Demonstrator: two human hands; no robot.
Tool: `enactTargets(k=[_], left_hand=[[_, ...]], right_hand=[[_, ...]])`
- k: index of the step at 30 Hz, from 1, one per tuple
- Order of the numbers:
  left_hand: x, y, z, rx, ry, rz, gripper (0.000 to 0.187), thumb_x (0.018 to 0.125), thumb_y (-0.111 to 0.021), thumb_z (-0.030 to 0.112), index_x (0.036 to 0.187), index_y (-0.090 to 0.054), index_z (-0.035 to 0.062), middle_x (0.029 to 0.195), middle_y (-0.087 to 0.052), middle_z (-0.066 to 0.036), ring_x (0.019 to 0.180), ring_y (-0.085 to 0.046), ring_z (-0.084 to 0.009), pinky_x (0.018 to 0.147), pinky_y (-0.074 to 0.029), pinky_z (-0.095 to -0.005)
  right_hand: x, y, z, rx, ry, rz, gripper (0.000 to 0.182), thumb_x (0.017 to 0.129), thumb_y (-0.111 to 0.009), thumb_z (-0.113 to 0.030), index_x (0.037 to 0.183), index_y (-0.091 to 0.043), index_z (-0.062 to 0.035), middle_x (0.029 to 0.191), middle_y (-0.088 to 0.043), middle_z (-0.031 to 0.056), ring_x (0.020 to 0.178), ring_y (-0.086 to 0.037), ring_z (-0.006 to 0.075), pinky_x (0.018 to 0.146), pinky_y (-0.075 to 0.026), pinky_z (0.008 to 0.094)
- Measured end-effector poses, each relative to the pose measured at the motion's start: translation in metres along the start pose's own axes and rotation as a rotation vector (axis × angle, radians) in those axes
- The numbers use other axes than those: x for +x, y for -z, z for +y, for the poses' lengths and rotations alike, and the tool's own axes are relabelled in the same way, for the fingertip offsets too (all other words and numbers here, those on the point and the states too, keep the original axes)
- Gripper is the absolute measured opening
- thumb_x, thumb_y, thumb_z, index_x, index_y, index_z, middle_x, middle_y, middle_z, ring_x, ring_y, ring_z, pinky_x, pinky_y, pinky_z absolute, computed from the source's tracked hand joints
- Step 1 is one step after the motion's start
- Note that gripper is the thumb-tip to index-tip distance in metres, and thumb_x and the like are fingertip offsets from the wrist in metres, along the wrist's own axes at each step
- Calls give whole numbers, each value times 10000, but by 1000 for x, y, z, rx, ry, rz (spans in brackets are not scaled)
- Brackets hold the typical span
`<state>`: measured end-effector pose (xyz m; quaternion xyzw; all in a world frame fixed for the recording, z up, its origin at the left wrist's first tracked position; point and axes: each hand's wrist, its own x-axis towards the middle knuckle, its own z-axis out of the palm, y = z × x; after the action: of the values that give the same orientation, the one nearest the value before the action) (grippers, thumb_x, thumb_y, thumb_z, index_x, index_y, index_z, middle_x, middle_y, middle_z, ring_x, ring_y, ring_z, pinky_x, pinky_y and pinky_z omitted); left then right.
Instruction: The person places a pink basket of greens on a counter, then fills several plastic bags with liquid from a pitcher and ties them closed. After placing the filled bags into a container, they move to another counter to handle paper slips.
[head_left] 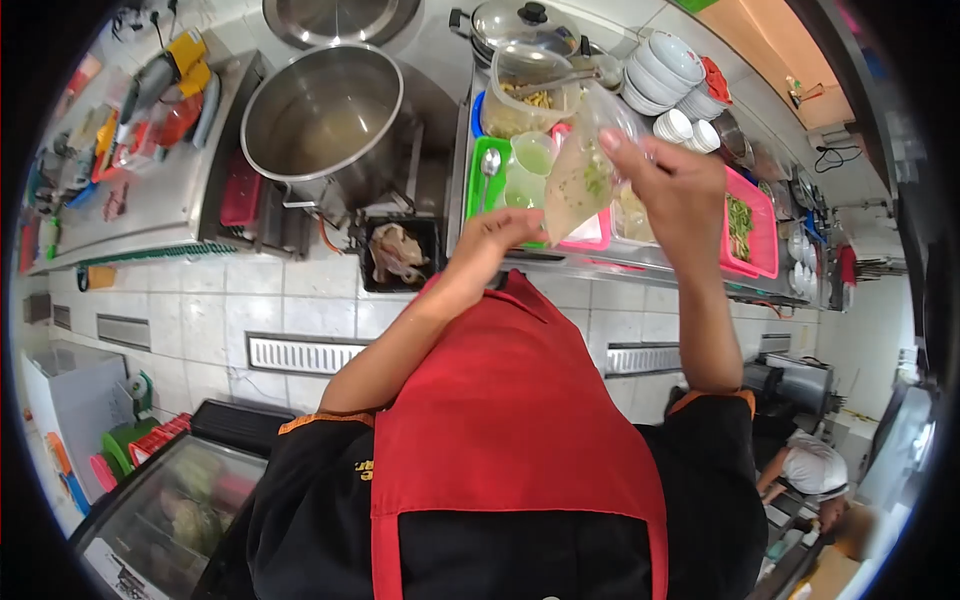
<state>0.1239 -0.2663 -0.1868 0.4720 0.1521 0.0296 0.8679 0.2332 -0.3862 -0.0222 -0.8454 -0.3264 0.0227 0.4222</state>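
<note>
A clear plastic bag with cloudy liquid and chopped green bits in it hangs tilted over the counter. My right hand grips its upper part, thumb against the fingers. With its fingers pinched together, my left hand holds the bag's lower corner. Behind the bag, a clear tub holds yellowish food, with a ladle handle across its top. A metal spoon lies in a green tray, beside a container of pale green liquid. A pink tray under the bag is partly hidden.
A large steel pot stands at the left, beside a steel counter with tools. Stacked white bowls and a pink basket of greens are at the right. A black crate stands below. Another person bends at the lower right.
</note>
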Motion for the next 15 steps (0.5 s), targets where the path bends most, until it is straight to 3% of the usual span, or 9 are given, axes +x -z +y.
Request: enactTargets(k=[2, 5, 9, 12, 15], left_hand=[[-9, -1, -16, 40, 102, -174, 307, 877, -575, 165, 1118, -664, -4, 996, -698, -81, 1029, -606, -132, 910, -427, -261], [-15, 0, -47, -215, 185, -141, 286, 888, -554, 148, 1104, -669, -1, 1021, -702, -95, 1039, -605, -138, 931, -427, -270], [-22, 13, -73, -344, 155, -32, 284, 927, -529, 165, 1099, -665, -14, 1052, -705, -118, 1058, -600, -140, 934, -433, -274], [-33, 5, -80, -364, 216, 190, 281, 960, -536, 192, 1066, -674, -29, 1061, -705, -142, 1032, -619, -142, 924, -432, -263], [-34, 0, -104, -345, 120, 313, 278, 965, -573, 206, 1036, -682, -40, 1042, -708, -139, 994, -644, -147, 900, -449, -264]], right_hand=[[-15, -13, 20, 15, -73, -35, 233, 870, -729, -210, 820, -733, 17, 572, -528, -46, 550, -417, 5, 475, -307, 207], [-33, -33, 46, 80, -198, -45, 214, 884, -717, -196, 854, -734, 15, 577, -521, -50, 545, -411, 7, 479, -303, 201], [-43, -48, 66, 147, -273, -82, 217, 898, -711, -208, 935, -742, 4, 604, -541, -43, 547, -429, 17, 486, -320, 197], [-45, -55, 77, 192, -284, -169, 230, 893, -721, -223, 953, -744, -2, 631, -573, -38, 571, -454, 22, 501, -344, 194], [-42, -63, 80, 196, -290, -233, 229, 892, -722, -215, 973, -742, -2, 665, -614, -22, 589, -477, 24, 518, -365, 190]])
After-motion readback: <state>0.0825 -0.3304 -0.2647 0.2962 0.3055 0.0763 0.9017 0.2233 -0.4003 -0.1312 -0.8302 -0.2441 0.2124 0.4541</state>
